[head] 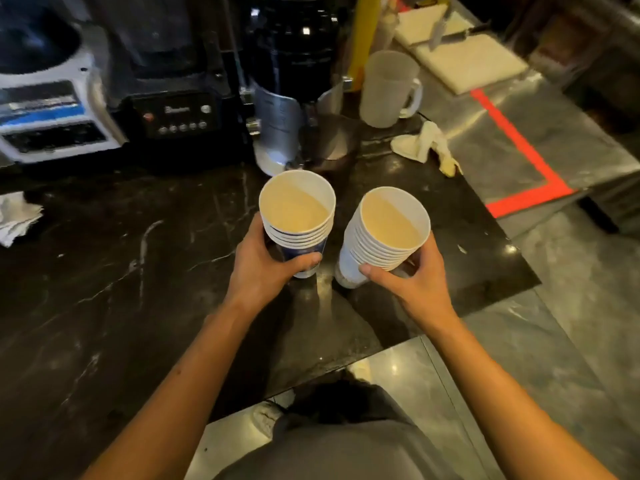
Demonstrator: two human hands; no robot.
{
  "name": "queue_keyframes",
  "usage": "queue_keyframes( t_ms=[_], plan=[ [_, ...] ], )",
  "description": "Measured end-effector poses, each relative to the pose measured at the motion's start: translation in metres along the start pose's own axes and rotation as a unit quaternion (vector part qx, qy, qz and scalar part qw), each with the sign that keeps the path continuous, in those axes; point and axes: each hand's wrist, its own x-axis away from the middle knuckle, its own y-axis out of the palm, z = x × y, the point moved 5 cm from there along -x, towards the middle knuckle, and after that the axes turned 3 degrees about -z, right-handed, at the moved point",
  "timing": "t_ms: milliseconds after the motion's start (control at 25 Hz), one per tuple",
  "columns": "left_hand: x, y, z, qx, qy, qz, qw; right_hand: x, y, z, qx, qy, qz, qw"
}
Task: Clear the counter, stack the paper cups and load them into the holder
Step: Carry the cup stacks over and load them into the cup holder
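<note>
Holding two stacks of paper cups, one in each hand, over the dark marble desk [104,271]. Left hand [263,261] wraps around the left stack [298,216], thumb across the front on the blue printed side of the lowest cup. Right hand [412,271] clasps the right stack [388,233], thumb at the front below the rims, fingers behind. Both stacks stand mouth-up, tilted slightly apart at the top, bottoms close together just above or on the desk; cannot tell whether they touch it. Right stack shows more nested rims than the left. Inner walls of the top cups look plain, pale.

Behind the stacks: a steel jug [277,129] beside a black grinder [298,39]. Left of that, a black blender base [176,116] with a row of buttons, then a white and blue machine [52,112] at the far left. A frosted plastic pitcher [389,88] with a handle stands to the right rear, a crumpled white cloth [422,147] lying near it. Further right, a steel counter [519,109] marked with red tape [519,150], white cutting boards [471,60] on it. Another white cloth [17,216] lies at the desk's left edge.
</note>
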Motion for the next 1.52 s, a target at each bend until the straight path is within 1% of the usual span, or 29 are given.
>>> queue_keyframes(
  t_ms=[40,120,200,240,280,360,400,440,480,560,680,800,960,1040,1160,1240,1320,1400,1520],
  plan=[
    [0.000,0.001,0.002,0.001,0.002,0.003,1.000,0.002,-0.002,0.001,0.002,0.000,0.012,1.000],
    [-0.006,0.052,0.024,-0.003,0.024,-0.040,0.999,0.018,-0.053,0.014,-0.007,0.012,0.061,0.998],
    [-0.012,0.109,0.047,-0.005,0.040,-0.078,0.996,0.030,-0.112,0.022,-0.010,-0.009,0.111,0.994],
    [-0.011,0.111,0.049,0.002,0.030,-0.080,0.996,0.031,-0.118,0.026,-0.002,-0.001,0.123,0.992],
    [-0.013,0.140,0.063,-0.005,0.029,-0.089,0.996,0.038,-0.148,0.034,-0.005,-0.005,0.141,0.990],
    [-0.017,0.216,0.092,-0.023,0.056,-0.123,0.991,0.059,-0.221,0.048,-0.008,-0.007,0.198,0.980],
    [-0.020,0.271,0.112,-0.029,0.079,-0.154,0.984,0.074,-0.268,0.060,-0.006,-0.005,0.231,0.973],
    [-0.022,0.289,0.121,-0.022,0.091,-0.169,0.981,0.080,-0.283,0.065,-0.002,0.003,0.243,0.970],
    [-0.021,0.324,0.136,-0.018,0.102,-0.192,0.976,0.093,-0.310,0.072,0.005,0.002,0.261,0.965],
    [-0.013,0.402,0.164,-0.015,0.137,-0.256,0.957,0.128,-0.370,0.083,0.011,0.016,0.322,0.946],
    [0.009,0.504,0.202,-0.007,0.175,-0.353,0.919,0.183,-0.441,0.100,0.027,0.049,0.401,0.914],
    [0.042,0.598,0.235,-0.016,0.209,-0.450,0.868,0.240,-0.497,0.116,0.035,0.079,0.491,0.867],
    [0.090,0.710,0.264,-0.022,0.226,-0.556,0.799,0.302,-0.557,0.140,0.037,0.126,0.587,0.799],
    [0.112,0.767,0.277,-0.019,0.236,-0.596,0.767,0.325,-0.587,0.150,0.039,0.147,0.623,0.767],
    [0.140,0.860,0.298,-0.012,0.243,-0.641,0.728,0.356,-0.642,0.164,0.060,0.173,0.677,0.713],
    [0.157,0.922,0.317,-0.003,0.258,-0.671,0.695,0.368,-0.686,0.171,0.090,0.183,0.699,0.686],
    [0.176,0.982,0.343,0.003,0.256,-0.704,0.662,0.384,-0.730,0.174,0.091,0.205,0.724,0.652],
    [0.201,1.037,0.371,0.014,0.277,-0.723,0.632,0.401,-0.770,0.175,0.105,0.213,0.750,0.617],
    [0.255,1.107,0.399,0.018,0.298,-0.754,0.585,0.439,-0.816,0.180,0.089,0.232,0.787,0.565]
  ],
)
